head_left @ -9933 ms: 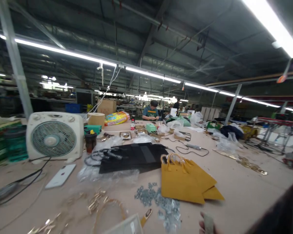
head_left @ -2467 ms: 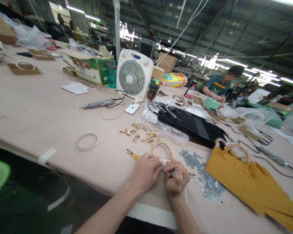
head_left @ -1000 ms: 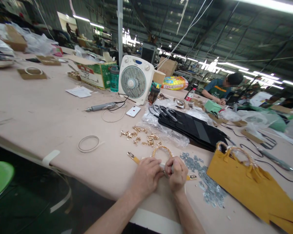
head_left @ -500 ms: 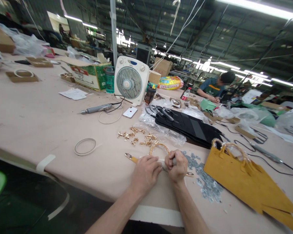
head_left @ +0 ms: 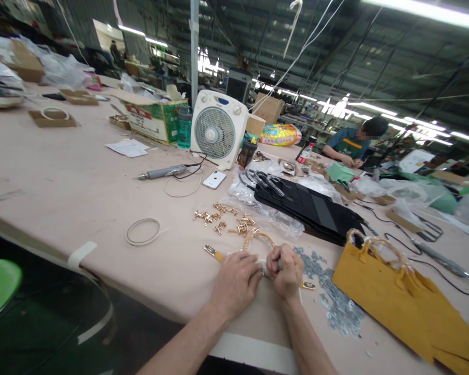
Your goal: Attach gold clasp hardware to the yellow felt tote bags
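Handle first: curved mustard-yellow loop, lying near the front edge of the pinkish-beige bench, just beyond both hands. Out to the left, a narrow mustard strap end with gold metal fitting; out to the right, a matching strap end. Joined to the loop under there? Cannot tell.

Left hand low, fingers bent and pressing together over something small; exact hold hidden. Right hand in a fist, fingers wrapped round a grey rod-like tool, close beside the left.

Progress, judging by the layout: gold fittings already on both visible strap ends, middle part apparently unfinished. Plenty left over beyond the loop: loose gold metal fittings, scattered and unused. To the right, silver-grey flat metal plates, also loose. Next to those, mustard-yellow flat bags with ring-shaped handles; finished or not, hard to say. Farther back, black flat bags on crumpled clear plastic, then a white box fan.
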{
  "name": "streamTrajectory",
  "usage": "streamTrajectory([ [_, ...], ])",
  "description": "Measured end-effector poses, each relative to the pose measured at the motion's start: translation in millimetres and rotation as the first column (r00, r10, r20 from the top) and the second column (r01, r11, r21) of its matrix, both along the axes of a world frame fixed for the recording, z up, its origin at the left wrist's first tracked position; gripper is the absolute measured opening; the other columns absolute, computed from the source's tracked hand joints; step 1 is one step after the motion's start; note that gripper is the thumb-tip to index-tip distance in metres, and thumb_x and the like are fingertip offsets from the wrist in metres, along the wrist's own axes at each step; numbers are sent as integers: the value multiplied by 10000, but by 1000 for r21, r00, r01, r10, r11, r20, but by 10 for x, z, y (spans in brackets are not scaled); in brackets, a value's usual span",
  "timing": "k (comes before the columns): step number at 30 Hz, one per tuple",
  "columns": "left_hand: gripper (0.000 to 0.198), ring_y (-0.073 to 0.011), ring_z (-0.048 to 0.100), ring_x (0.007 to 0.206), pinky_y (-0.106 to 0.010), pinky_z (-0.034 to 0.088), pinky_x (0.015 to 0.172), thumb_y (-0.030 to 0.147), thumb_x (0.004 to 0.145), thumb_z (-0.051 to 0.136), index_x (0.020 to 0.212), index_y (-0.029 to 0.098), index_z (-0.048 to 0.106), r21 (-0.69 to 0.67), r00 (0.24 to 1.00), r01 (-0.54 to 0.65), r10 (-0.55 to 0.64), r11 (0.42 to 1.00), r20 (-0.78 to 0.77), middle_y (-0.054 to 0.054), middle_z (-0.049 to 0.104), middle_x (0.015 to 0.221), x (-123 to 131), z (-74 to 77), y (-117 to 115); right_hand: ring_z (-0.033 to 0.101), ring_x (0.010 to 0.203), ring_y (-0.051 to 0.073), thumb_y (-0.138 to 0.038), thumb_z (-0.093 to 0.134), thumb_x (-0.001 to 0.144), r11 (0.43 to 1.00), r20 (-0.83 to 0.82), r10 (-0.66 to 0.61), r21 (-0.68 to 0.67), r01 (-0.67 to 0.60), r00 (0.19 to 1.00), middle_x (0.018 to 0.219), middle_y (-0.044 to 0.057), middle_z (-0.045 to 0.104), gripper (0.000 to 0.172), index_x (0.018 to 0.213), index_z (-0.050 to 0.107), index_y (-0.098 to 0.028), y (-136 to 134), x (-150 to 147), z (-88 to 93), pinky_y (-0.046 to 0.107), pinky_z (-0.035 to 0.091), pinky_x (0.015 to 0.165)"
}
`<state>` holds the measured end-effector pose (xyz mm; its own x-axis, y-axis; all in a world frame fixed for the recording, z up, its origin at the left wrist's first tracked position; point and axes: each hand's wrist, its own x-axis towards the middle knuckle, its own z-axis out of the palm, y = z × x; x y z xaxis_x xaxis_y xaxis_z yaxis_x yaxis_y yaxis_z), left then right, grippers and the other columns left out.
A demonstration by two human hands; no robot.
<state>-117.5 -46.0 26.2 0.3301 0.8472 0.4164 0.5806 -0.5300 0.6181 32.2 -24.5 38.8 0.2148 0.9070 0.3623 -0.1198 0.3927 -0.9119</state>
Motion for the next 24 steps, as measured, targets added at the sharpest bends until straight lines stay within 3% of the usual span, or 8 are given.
streamTrajectory([
  [3,191,-264,599,1212,-504,451,1061,257,1010,595,1107,286,757,-6,1000,-4,4,1000,-1,-23,759,1255,3,3,-1,344,393,91,-420,516,1023,1000,13,3,-2,-3,1000,501,-66,424,389,701,556,-206,-37,-5,53,231,258,403],
  [8,180,-258,602,1197,-498,459,1051,261,1005,613,1114,294,752,-5,1000,9,-9,1000,5,-13,756,1261,-5,13,0,386,432,106,-394,518,1017,988,8,-37,148,35,999,519,-58,408,394,670,551,-210,-119,-69,202,250,320,449],
  [14,187,-266,594,1219,-499,459,1056,245,1010,595,1098,284,754,-7,1000,5,-5,1000,9,-27,750,1270,6,-25,-1,380,414,101,-433,514,1022,999,118,-26,-15,28,993,507,-48,448,436,652,550,-204,-70,-57,102,236,284,408],
  [20,186,-257,597,1203,-488,458,1060,239,1007,602,1113,280,750,6,1000,-3,3,1000,0,-11,758,1257,17,-27,-9,365,404,96,-373,526,996,970,-68,-48,234,63,996,508,-66,396,354,686,566,-205,-117,-48,255,240,313,432],
  [24,208,-269,595,1204,-506,448,1056,242,1019,571,1124,274,747,9,1000,-5,5,1000,-13,-17,755,1269,14,-22,-10,357,387,92,-400,528,998,999,-45,-34,37,36,998,492,-59,420,386,668,558,-202,-45,-30,53,216,253,388],
])
